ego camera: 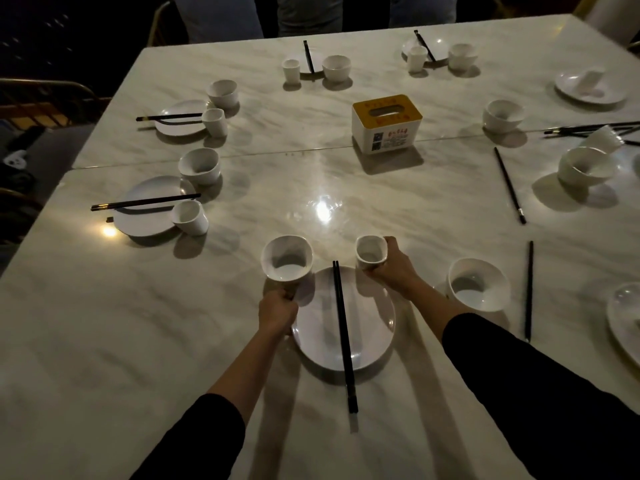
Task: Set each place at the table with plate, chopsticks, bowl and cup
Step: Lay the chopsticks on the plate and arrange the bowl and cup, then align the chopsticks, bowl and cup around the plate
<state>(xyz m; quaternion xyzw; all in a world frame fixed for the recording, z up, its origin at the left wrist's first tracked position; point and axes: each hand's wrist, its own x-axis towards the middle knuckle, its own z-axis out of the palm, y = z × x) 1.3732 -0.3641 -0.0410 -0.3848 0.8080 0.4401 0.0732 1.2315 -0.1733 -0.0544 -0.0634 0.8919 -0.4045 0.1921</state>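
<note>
A white plate (pixel 367 327) lies on the marble table (pixel 104 341) right in front of me, with a pair of black chopsticks (pixel 343 334) across its middle. My left hand (pixel 278 311) grips a white bowl (pixel 286 258) from below at the plate's upper left rim. My right hand (pixel 393 263) holds a small white cup (pixel 371 252) at the plate's upper right. Another white bowl (pixel 478 284) stands to the right, beside a single black chopstick (pixel 529 289).
Several places around the left and far sides hold a plate, chopsticks, bowl and cup. A yellow-topped tissue box (pixel 386 124) stands mid-table. On the right lie a loose chopstick (pixel 509 185), bowls (pixel 585 166), a tipped cup (pixel 602 138), more chopsticks and plates (pixel 588 86).
</note>
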